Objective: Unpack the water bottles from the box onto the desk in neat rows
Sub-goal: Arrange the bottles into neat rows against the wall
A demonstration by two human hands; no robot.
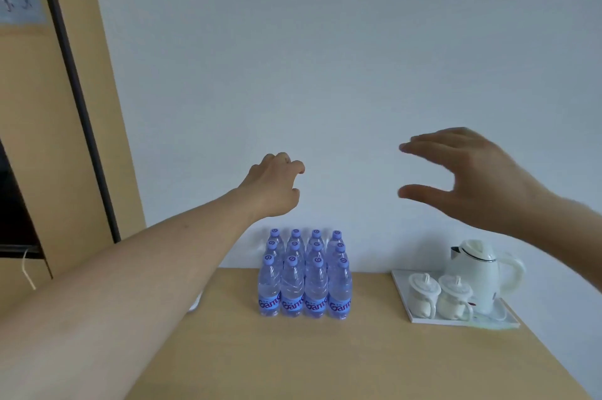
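On the desk (325,350) stand twelve water bottles (304,276).

Soft even daylight, cool bluish cast, faint shadows on wall (325,41), motion-blurred right hand (472,178), edges bowed.

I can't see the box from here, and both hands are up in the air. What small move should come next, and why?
Probably lower both hands and turn toward the box. The left hand and right hand are empty, and the water bottles already stand in neat rows of four on the desk.
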